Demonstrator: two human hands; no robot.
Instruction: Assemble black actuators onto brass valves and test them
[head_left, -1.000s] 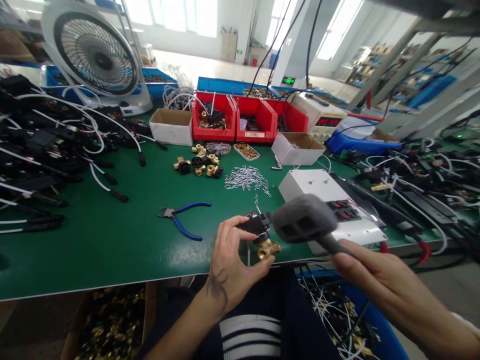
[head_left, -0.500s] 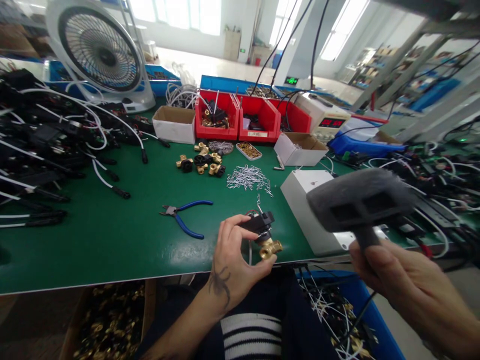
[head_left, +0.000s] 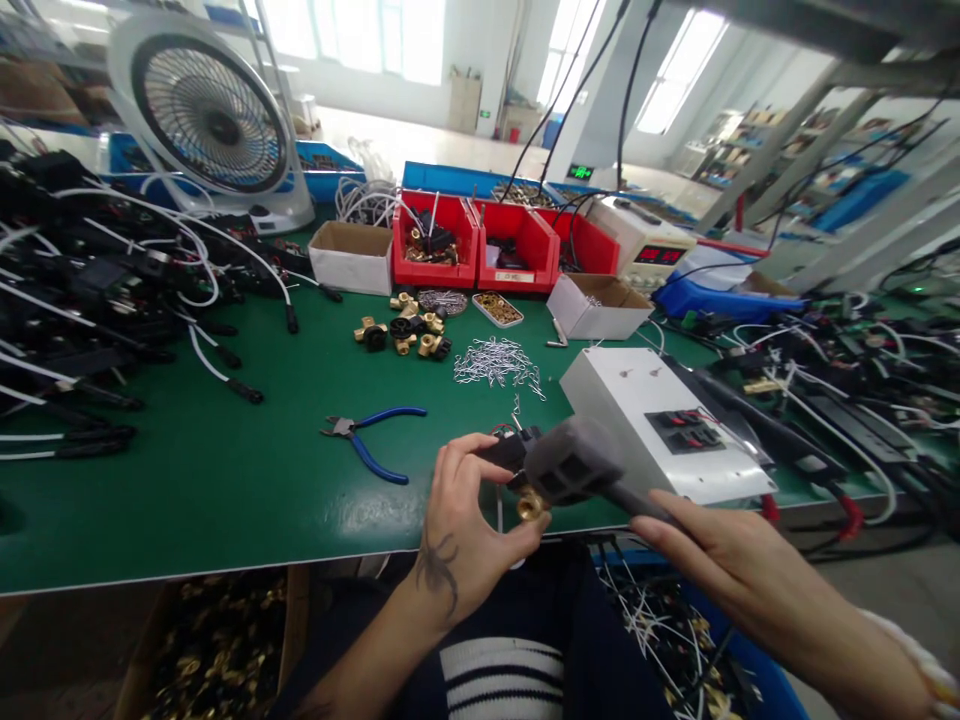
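My left hand [head_left: 469, 525] pinches a small valve [head_left: 519, 468] with a black coil on top and a brass body below, just above the near edge of the green table [head_left: 225, 480]. My right hand [head_left: 720, 560] grips the handle of a grey mallet [head_left: 574, 465]. The mallet's head, blurred by motion, lies against the valve's right side and hides part of the coil.
Blue-handled pliers [head_left: 371, 440] lie left of my hands. A white box with red switches [head_left: 660, 420] sits to the right. Behind are a heap of metal clips [head_left: 495, 362], brass fittings [head_left: 401, 332], red bins [head_left: 480, 240], cardboard boxes, a fan [head_left: 214, 115] and cabled parts on both sides.
The mallet swung up and to the right half a second ago, then came back down left onto the valve. My left hand kept the valve in the same place.
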